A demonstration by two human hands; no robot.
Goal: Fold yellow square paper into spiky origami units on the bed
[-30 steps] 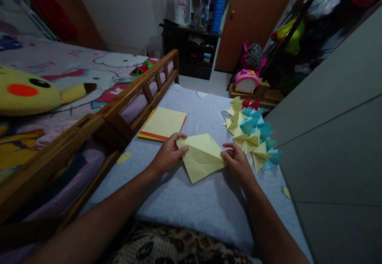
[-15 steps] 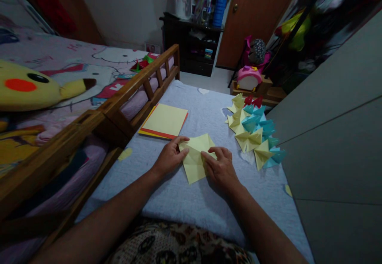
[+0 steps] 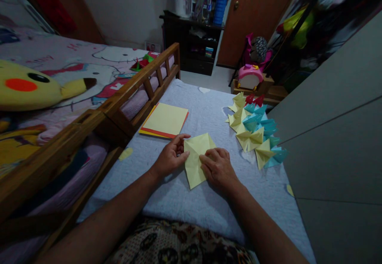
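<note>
A creased pale yellow sheet of origami paper (image 3: 193, 156) lies on the blue-grey bedding in front of me. Along its left edge is my left hand (image 3: 171, 154), thumb and forefinger apart, their tips at the paper's edge. My right hand (image 3: 219, 168) rests over the right side of the sheet with its fingers curled and pressed on it near the middle. Part of the right side of the paper is hidden under that hand. Beyond my left hand, a stack of square paper (image 3: 165, 118) lies with yellow on top and red and orange edges below.
Folded yellow paper pieces (image 3: 250, 138) and blue ones (image 3: 268, 126) stand in rows at the right, with red pieces (image 3: 255, 99) behind. A wooden bed rail (image 3: 140, 83) runs along the left, and a pale cabinet (image 3: 337, 136) flanks the right side.
The left part of the sheet now lies flatter, and its lower corner has shifted slightly down. My left thumb has moved off the paper to its edge; my right fingers have curled more.
</note>
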